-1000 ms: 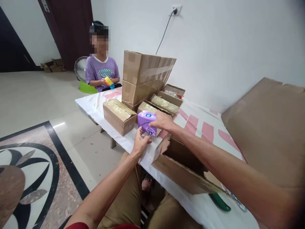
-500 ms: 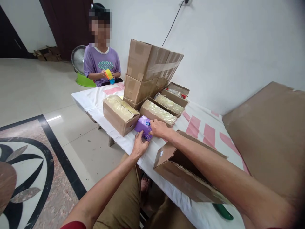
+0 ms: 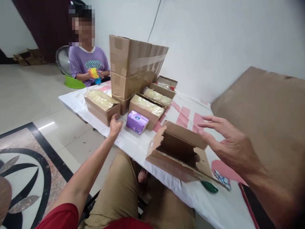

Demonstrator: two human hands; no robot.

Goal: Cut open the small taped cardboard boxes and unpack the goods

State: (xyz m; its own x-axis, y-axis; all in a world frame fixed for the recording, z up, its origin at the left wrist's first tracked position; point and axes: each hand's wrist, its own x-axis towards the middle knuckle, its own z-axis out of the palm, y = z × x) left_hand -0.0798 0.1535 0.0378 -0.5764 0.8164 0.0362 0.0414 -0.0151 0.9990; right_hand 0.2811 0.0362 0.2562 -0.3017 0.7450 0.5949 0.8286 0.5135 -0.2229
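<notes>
My left hand (image 3: 115, 126) is at the near end of a filled carton (image 3: 100, 109) on the left. Its bent fingers touch the cardboard, and the thumb stands apart from them. A purple tissue pack (image 3: 137, 122) lies free on the cloth, just right of that hand. In the air beyond the right end of an open cardboard box (image 3: 156, 151), my right hand (image 3: 226, 136) has its fingers spread and holds nothing. The box's flaps are raised, and its dark inside shows no contents.
Taped cartons (image 3: 131, 60) stand stacked at the back of the table. Beside them are open boxes with plastic-wrapped contents (image 3: 149, 106). A green-handled tool (image 3: 209, 187) and a dark flat device (image 3: 256, 206) lie front right. Across the table, a person (image 3: 89, 63) holds a yellow-and-blue object.
Both hands have let go of the purple tissue pack. My left hand has moved left to the filled carton; my right hand has drawn back to the right and spread its fingers.
</notes>
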